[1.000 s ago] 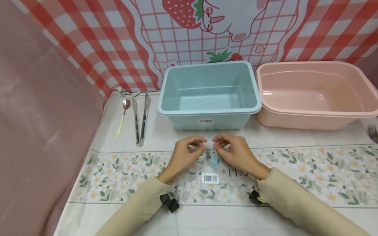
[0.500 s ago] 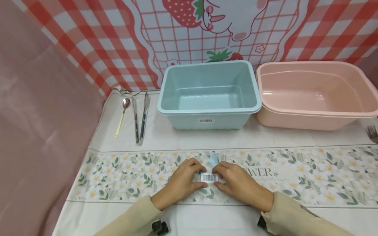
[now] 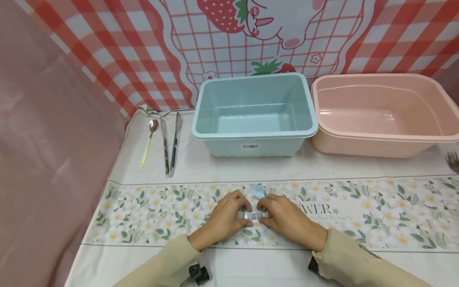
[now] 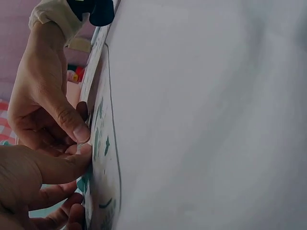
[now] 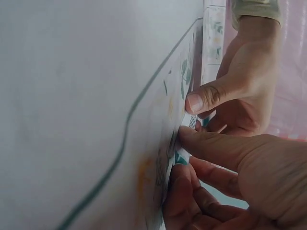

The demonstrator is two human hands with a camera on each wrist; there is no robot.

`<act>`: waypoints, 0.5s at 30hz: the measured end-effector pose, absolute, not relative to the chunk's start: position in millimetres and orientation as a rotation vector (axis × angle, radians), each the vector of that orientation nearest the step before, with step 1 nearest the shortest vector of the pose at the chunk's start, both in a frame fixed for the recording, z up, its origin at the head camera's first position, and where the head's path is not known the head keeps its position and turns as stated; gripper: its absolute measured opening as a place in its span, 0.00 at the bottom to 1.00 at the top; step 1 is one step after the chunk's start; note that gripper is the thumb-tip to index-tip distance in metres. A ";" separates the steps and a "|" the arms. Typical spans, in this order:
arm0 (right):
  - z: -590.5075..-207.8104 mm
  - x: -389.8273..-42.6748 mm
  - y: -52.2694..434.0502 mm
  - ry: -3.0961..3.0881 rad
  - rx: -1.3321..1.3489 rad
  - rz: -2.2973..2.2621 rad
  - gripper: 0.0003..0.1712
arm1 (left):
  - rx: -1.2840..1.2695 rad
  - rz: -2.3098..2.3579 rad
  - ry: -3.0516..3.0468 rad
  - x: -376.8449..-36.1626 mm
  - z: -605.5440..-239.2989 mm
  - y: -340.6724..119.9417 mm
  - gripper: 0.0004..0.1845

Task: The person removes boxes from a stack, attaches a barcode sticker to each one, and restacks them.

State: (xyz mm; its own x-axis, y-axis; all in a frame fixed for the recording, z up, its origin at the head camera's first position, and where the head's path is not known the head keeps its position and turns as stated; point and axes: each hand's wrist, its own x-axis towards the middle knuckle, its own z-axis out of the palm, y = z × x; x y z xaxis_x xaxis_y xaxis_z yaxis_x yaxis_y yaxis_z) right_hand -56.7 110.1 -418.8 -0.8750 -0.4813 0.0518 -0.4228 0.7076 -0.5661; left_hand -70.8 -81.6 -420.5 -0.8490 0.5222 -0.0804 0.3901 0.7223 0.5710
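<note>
A small white barcode label [image 3: 255, 216] lies across the flowered strip of the cloth, in front of the blue bin. My left hand [image 3: 224, 217] pinches its left end, thumb on the near side and fingertips on the far side. At its right end my right hand [image 3: 292, 221] pinches in the same way. Just beyond the fingertips is a small light blue piece [image 3: 258, 190], its kind unclear. Close up in the right wrist view, the label [image 5: 192, 121] shows between the two thumbs, with a bit of teal beside it. The curled fingers hide the label's ends.
Behind the hands stand a light blue bin [image 3: 251, 134] and a pink bin [image 3: 387, 138], side by side. A spoon [image 3: 147, 145] with a yellow handle and two long dark-handled utensils [image 3: 169, 145] lie at the left. A fork [image 3: 452, 161] is at the right edge.
Both hands have come down from above the light blue piece to the label's two ends and pinch it. The light blue piece has shifted slightly away. The label now looks narrower, as if tilted.
</note>
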 end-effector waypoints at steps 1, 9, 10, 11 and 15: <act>-418.4 -56.9 110.0 2.802 -0.749 -0.895 0.13 | 0.728 0.818 2.692 -70.9 -420.6 -81.5 0.13; -418.8 -55.8 111.4 2.753 -0.765 -0.919 0.07 | 0.769 0.863 2.675 -68.8 -423.0 -82.8 0.15; -419.1 -55.5 111.9 2.751 -0.769 -0.924 0.08 | 0.777 0.873 2.666 -68.7 -423.2 -82.8 0.14; -419.4 -55.1 112.4 2.750 -0.773 -0.930 0.08 | 0.784 0.883 2.657 -68.7 -423.3 -82.7 0.13; -420.6 -53.7 112.4 2.739 -0.800 -0.982 0.10 | 0.806 0.954 2.621 -69.5 -424.3 -82.3 0.11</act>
State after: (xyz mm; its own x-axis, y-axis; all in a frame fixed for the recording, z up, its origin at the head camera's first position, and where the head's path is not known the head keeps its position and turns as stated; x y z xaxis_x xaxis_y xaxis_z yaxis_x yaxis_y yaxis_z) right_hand -53.7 112.4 -420.6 -0.8523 -0.5195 0.0601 -0.4393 0.6490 -0.6212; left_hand -69.5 -82.3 -424.3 -0.8197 0.5718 -0.0335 0.4166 0.6352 0.6503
